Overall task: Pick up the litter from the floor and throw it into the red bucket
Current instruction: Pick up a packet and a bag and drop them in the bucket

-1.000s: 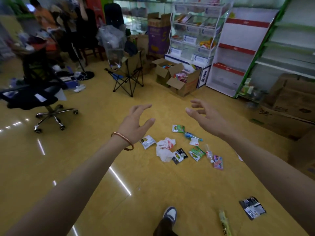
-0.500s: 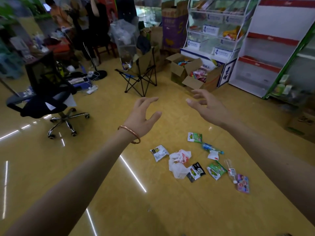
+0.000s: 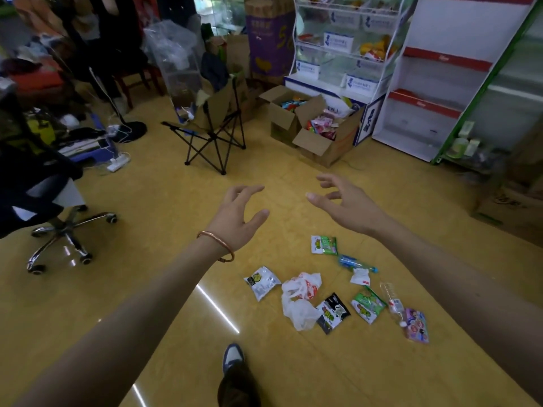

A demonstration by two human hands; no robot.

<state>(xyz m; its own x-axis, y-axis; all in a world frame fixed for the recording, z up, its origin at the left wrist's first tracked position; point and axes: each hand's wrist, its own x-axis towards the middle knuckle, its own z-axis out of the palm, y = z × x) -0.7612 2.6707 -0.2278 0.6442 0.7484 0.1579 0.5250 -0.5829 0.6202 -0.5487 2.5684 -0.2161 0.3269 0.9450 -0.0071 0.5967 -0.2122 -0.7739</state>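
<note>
On yellow floor [image 3: 164,201]: litter [image 3: 302,301] | behind: folding chair [image 3: 214,133], boxes [image 3: 308,127]

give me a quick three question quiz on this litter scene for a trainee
1. True or false: the left hand grips a wrapper.
2. Which item lies against the white plastic bag? A) black snack packet B) office chair C) cardboard box
3. Fill in: the copper bangle sits on the ___ wrist.

Key: 1 false; 2 A; 3 left.
</note>
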